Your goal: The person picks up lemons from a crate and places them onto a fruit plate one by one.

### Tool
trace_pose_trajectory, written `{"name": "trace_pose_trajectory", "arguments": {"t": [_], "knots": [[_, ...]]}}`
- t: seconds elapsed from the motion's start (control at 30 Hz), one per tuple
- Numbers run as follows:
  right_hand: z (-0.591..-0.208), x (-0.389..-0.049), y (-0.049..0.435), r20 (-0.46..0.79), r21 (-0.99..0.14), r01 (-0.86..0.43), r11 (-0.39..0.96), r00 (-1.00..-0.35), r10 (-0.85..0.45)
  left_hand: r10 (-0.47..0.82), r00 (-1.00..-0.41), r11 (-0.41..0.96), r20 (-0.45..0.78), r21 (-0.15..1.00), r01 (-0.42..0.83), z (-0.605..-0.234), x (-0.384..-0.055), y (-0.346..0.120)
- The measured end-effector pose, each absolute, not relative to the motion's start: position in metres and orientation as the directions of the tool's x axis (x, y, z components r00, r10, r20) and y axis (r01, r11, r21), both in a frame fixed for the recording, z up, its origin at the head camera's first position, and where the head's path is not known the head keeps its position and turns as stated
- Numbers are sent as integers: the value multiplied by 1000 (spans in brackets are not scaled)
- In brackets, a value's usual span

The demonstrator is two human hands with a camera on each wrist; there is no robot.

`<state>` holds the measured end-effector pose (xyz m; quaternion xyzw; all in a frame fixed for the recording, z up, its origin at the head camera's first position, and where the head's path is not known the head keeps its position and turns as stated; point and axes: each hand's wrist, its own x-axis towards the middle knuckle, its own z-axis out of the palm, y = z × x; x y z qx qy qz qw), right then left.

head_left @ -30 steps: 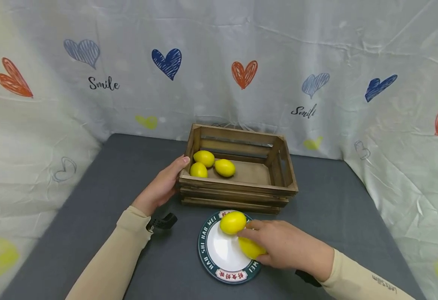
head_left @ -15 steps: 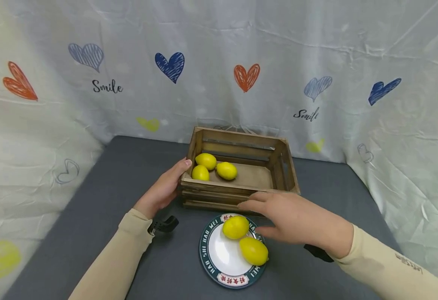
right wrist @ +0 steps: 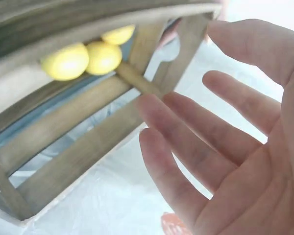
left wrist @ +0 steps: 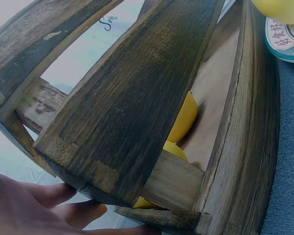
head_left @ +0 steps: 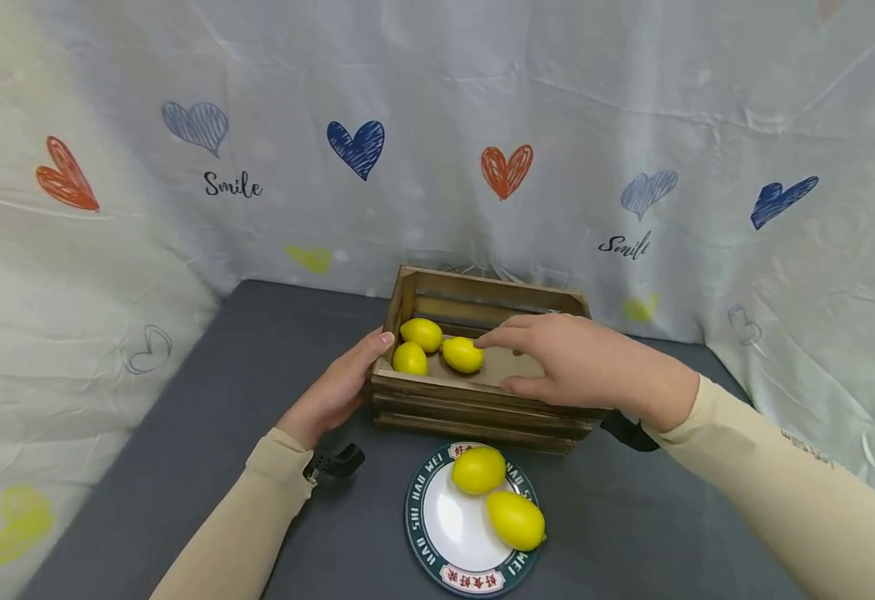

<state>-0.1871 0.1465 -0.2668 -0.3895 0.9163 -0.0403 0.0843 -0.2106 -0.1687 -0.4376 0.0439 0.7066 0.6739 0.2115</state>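
A wooden slatted crate (head_left: 475,416) stands in the middle of the table. My left hand (head_left: 335,388) holds its left end, thumb at the top edge; in the left wrist view the fingers (left wrist: 81,213) lie against the end slats. Inside the crate, three yellow lemons (head_left: 462,355) sit grouped at the left. My right hand (head_left: 591,360) is over the crate's front right part, fingers spread and holding nothing. In the right wrist view its fingers (right wrist: 201,139) are relaxed and apart. Two more lemons (head_left: 516,520) lie on a white plate (head_left: 446,546) with a green rim.
The plate is just in front of the crate on the dark grey tabletop (head_left: 310,333). A white curtain (head_left: 437,92) printed with hearts surrounds the table at the back and sides. Dark straps (head_left: 338,461) are at both wrists.
My right hand has let go of a lemon on the plate, then risen and moved forward over the crate. My left hand stays at the crate's left end.
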Motion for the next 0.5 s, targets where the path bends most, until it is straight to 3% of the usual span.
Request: {"name": "trace_pose_trajectory", "arguments": {"t": [0.23, 0.5], "knots": [[-271, -228, 129, -151, -137, -696, 705, -689, -709, 342, -907, 84, -246, 969, -231, -439, -209, -171], [-293, -267, 115, -267, -115, -678, 726, -683, -680, 335, -910, 93, -246, 969, -227, -437, -209, -170]]}}
